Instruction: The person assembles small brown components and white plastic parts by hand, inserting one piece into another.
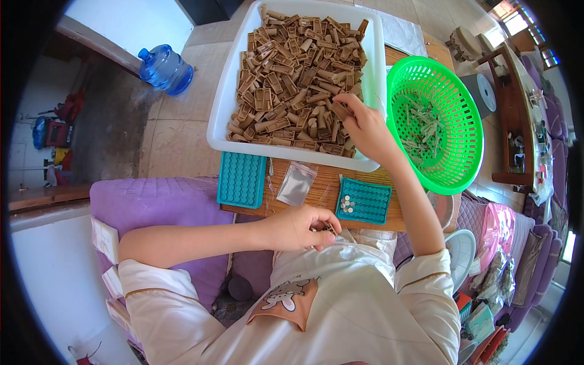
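Note:
A large white tray [217,131] holds a heap of brown, hollow plastic pieces [298,79]. Above its lower right part, my right hand [368,131] pinches one brown plastic piece between thumb and fingers. Close in front of my body, my left hand [298,228] is closed with the fingertips together around something small and brownish, mostly hidden by the fingers. Just beyond that hand lies a teal ridged tray [374,201] with several small round silvery discs [347,205] on it. A clear plastic bag [297,182] rests on the wooden table [328,176] nearby.
Right of the white tray stands a green basket [465,131] with thin pale strips inside. Another teal tray [242,178] lies at the table's left end. A blue water bottle [167,70] is on the floor at far left. A purple padded seat [158,204] is to my left.

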A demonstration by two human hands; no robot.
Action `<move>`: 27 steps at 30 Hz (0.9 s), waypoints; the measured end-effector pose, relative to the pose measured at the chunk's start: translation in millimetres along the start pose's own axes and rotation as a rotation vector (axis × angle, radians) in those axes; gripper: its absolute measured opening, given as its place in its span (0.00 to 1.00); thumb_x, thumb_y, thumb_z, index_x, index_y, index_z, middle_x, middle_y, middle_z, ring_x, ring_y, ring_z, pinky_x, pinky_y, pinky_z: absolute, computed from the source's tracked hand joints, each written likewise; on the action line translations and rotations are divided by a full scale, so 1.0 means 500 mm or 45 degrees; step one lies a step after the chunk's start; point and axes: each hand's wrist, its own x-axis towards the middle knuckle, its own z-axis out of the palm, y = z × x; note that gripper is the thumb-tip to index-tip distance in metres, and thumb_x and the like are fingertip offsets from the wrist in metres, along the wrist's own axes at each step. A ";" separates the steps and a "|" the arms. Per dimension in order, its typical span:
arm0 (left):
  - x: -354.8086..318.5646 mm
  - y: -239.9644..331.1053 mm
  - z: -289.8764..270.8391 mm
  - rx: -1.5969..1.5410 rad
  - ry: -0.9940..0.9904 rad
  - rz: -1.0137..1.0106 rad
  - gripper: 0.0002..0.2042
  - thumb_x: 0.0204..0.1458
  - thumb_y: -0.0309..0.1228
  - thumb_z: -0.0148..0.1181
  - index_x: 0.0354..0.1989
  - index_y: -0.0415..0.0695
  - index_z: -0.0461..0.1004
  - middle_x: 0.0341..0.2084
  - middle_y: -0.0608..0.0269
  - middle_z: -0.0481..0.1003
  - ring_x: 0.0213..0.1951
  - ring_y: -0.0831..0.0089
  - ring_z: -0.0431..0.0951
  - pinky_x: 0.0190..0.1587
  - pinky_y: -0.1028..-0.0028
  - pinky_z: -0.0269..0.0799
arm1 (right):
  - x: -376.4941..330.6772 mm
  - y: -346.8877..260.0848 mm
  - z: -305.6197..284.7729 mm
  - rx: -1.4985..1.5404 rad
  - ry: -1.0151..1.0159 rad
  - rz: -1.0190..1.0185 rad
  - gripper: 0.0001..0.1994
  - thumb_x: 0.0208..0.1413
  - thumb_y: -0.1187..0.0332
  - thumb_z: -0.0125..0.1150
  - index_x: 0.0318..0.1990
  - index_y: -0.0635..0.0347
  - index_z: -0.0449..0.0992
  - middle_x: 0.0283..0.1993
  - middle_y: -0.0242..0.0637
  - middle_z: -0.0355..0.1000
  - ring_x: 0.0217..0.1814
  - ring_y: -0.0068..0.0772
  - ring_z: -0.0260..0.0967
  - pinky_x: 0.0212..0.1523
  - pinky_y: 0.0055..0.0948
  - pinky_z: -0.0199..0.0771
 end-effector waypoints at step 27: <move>0.018 0.039 -0.055 -0.684 0.590 0.110 0.14 0.57 0.28 0.40 0.51 0.39 0.60 0.40 0.58 0.69 0.42 0.72 0.72 0.44 0.74 0.70 | -0.218 0.025 0.018 0.180 0.630 0.419 0.13 0.45 0.80 0.49 0.40 0.64 0.72 0.29 0.37 0.71 0.25 0.26 0.65 0.25 0.21 0.64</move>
